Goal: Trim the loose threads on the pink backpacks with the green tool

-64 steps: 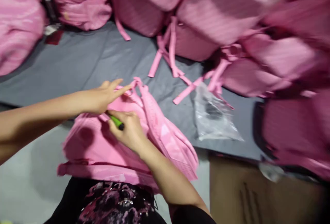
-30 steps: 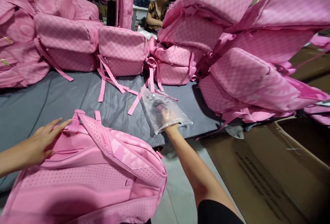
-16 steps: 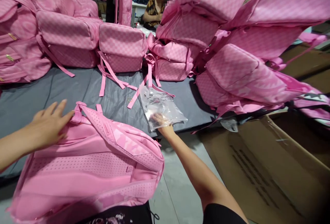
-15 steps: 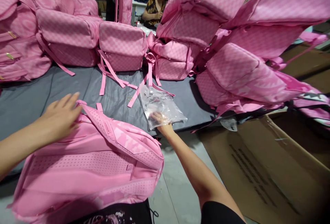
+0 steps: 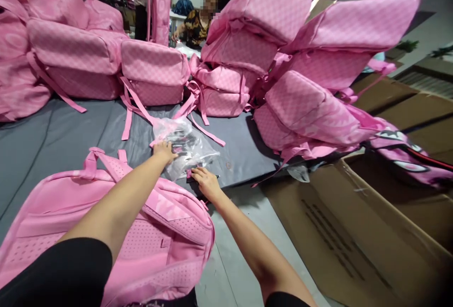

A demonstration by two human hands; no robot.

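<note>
A clear plastic bag [image 5: 201, 149] lies crumpled on the grey-covered table, with dark and pink pieces showing through it. My left hand [image 5: 164, 151] grips the bag's near left side, fingers partly hidden. At the bag's near edge, my right hand [image 5: 205, 182] has its fingers closed on a small black and pink item [image 5: 190, 175], too small to name. Below both hands a large pink backpack [image 5: 141, 236] rests with its dotted back panel and shoulder straps facing up. My left forearm crosses over it.
Pink checkered backpacks [image 5: 154, 71] line the far side of the table [image 5: 88, 130], and more are stacked at the right [image 5: 304, 109]. A big open cardboard box [image 5: 371, 212] stands on the floor at right. Two people are beyond the table; one holds a pink backpack [image 5: 159, 12].
My left hand has moved from the backpack's top to the plastic bag. My right hand has come out from the bag with a small item, and the bag has shifted left.
</note>
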